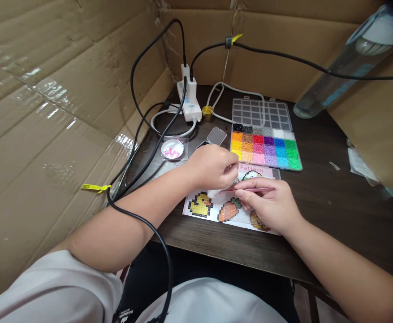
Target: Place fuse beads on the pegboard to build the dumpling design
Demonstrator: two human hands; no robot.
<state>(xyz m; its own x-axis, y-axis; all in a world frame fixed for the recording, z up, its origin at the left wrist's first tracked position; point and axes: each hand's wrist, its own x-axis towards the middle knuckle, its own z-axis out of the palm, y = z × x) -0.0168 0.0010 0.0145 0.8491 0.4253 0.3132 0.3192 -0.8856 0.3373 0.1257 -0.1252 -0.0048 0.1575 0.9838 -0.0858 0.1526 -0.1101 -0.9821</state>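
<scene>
My right hand point(273, 202) pinches slim reddish tweezers point(255, 189), their tip pointing left over the paper pattern sheet point(189, 207). Just above the sheet, my left hand point(213, 167) is closed with curled fingers; whatever it grips is hidden from view. A small whitish patch point(213, 193) shows below the left hand, near the tweezers' tip, too blurred to name. Printed on the sheet are a yellow duck point(200, 204) and an orange carrot point(229, 211). Behind it, a sectioned box point(266, 148) of coloured beads lies with its lid raised back.
Left of my hand, a white dish point(172, 149) holds pink and white beads. A small clear case point(217, 136) sits nearby. Further back are a power strip point(191, 101) and a gold ring-shaped object point(207, 112). A black cable point(162, 233) crosses my left arm. Cardboard walls point(199, 45) surround the table.
</scene>
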